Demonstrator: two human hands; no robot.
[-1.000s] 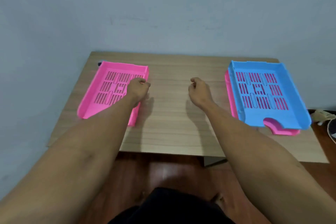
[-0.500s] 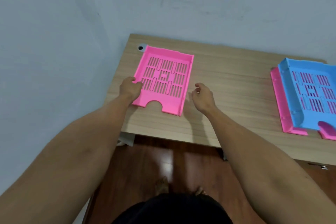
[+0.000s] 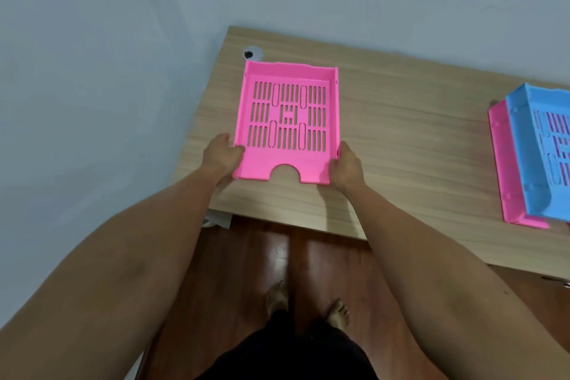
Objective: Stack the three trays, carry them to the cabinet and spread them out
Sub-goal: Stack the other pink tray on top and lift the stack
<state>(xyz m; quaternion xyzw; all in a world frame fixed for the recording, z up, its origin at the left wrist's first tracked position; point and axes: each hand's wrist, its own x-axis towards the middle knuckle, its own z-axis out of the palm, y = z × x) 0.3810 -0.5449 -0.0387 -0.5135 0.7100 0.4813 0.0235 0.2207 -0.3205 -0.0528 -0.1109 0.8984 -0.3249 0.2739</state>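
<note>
A pink slotted tray (image 3: 288, 120) lies on the left part of the wooden table (image 3: 401, 139), its notched front edge facing me. My left hand (image 3: 220, 156) grips the tray's near left corner. My right hand (image 3: 345, 168) grips its near right corner. At the right edge of the view a blue tray (image 3: 536, 151) sits nested on a second pink tray (image 3: 505, 170), both partly cut off by the frame.
A grey-blue wall stands behind and to the left of the table. A small white object with a dark hole (image 3: 253, 53) sits at the table's far left corner. Below the table edge are reddish wooden floorboards and my bare feet (image 3: 308, 308).
My view has swung left and closer to the pink tray. My right hand moved from the bare tabletop onto the tray's right corner, and both hands now hold it.
</note>
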